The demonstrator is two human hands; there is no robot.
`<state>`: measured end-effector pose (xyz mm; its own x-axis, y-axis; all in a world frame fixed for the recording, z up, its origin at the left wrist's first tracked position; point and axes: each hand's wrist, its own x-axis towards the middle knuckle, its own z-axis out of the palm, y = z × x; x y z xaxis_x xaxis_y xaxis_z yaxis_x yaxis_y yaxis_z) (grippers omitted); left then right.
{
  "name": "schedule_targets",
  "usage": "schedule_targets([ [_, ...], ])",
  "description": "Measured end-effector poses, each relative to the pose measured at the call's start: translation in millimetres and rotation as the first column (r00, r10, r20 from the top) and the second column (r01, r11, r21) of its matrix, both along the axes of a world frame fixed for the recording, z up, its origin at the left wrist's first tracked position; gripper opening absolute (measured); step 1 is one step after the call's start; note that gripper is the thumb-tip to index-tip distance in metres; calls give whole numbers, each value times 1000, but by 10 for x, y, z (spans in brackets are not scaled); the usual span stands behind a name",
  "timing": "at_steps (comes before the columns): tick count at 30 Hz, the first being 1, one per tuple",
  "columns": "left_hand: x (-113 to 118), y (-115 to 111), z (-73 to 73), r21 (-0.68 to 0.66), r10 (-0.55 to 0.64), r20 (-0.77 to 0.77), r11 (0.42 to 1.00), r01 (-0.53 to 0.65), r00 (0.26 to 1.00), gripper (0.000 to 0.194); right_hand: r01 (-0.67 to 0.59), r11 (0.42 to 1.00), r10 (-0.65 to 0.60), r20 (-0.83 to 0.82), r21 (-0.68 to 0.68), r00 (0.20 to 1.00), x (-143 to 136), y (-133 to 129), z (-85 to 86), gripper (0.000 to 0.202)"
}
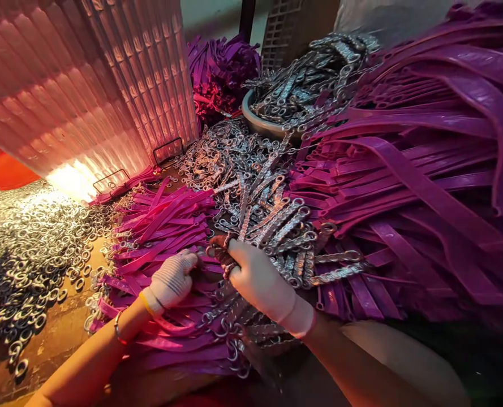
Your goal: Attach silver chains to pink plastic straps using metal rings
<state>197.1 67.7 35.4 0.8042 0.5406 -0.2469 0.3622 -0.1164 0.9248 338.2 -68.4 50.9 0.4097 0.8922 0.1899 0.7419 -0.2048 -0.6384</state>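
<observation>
A bright light shines through a bumpy plastic sheet (132,85) standing at the far left of the brown surface (62,333). Little rings (43,249) are heaped toward its left edge. Purple straps (162,223) lie in the middle, around and under the left hand (172,280). The right hand (251,268) is near metal strips (293,232). Both hands wear white gloves, fingers curled in; I cannot tell what they hold. Behind is a bowl (262,121).
</observation>
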Motion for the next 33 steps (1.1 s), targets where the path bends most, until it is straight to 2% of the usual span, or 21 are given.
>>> schedule_targets([
  [1,-56,22,39,-39,-8,-2,999,7,1000,8,-52,998,52,14,-31,999,-49,11,-7,38],
  [3,-179,49,98,-184,-9,-19,983,6,1000,20,-128,984,135,49,-123,990,-169,30,-13,34],
  [6,-330,30,113,-378,47,-9,924,-47,999,37,-140,957,177,129,-256,976,-353,58,-21,30],
  [9,-411,-49,72,-400,62,-3,915,-58,998,45,-129,938,202,206,-322,958,-475,71,-48,27],
  [13,-462,-192,13,-405,36,-36,913,-47,999,44,-143,939,255,352,-314,901,-542,43,-125,22],
  [15,-492,-260,-32,-323,2,-51,946,-18,999,35,-167,939,282,392,-302,876,-558,21,-157,21],
  [17,-527,-313,-94,-76,-6,-51,997,2,999,21,-170,931,288,364,-323,886,-563,6,-156,21],
  [19,-554,-347,-156,152,4,-38,988,2,999,11,-145,914,269,298,-378,916,-549,-2,-106,25],
  [20,-561,-356,-179,175,3,-32,985,2,999,8,-131,902,256,267,-411,929,-533,-4,-62,28],
  [21,-562,-362,-193,121,-6,-33,993,10,999,6,-124,888,251,239,-443,938,-512,-6,-10,31],
  [24,-546,-367,-189,-192,-25,-22,981,20,999,14,-174,818,301,150,-549,942,-448,3,147,34],
  [26,-536,-370,-178,-258,-3,17,966,7,1000,15,-173,755,310,111,-633,944,-433,19,192,31],
  [28,-536,-374,-189,-185,3,36,983,3,999,15,-126,715,286,123,-688,950,-452,33,168,27],
  [29,-539,-376,-207,-122,-4,30,993,7,1000,16,-98,714,274,147,-694,950,-469,36,136,24],
  [33,-555,-362,-327,117,-64,-19,991,66,998,20,-77,763,311,260,-642,914,-540,13,-2,16],
])
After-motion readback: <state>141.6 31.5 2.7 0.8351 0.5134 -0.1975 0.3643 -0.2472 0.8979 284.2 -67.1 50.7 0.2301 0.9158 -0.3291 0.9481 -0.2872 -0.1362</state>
